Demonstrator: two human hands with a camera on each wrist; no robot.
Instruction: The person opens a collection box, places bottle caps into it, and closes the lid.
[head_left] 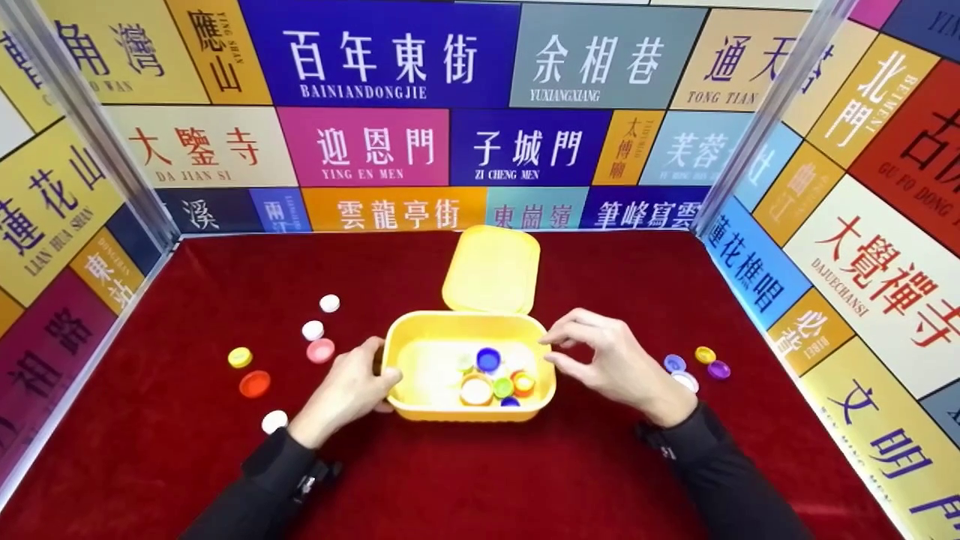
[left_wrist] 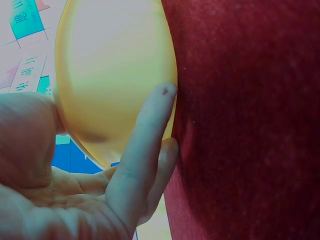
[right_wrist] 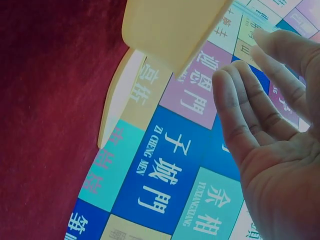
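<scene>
Between left fingers (left_wrist: 142, 145) gripping it and relaxed, empty right fingers (right_wrist: 232, 107): one yellow box (head_left: 465, 414), caps (head_left: 488, 359) inside, best held level.

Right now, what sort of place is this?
Probably a little indoor booth: walls covered in printed names stand on three sides, metal posts mark the back corners, and red cloth is spread between.
</scene>
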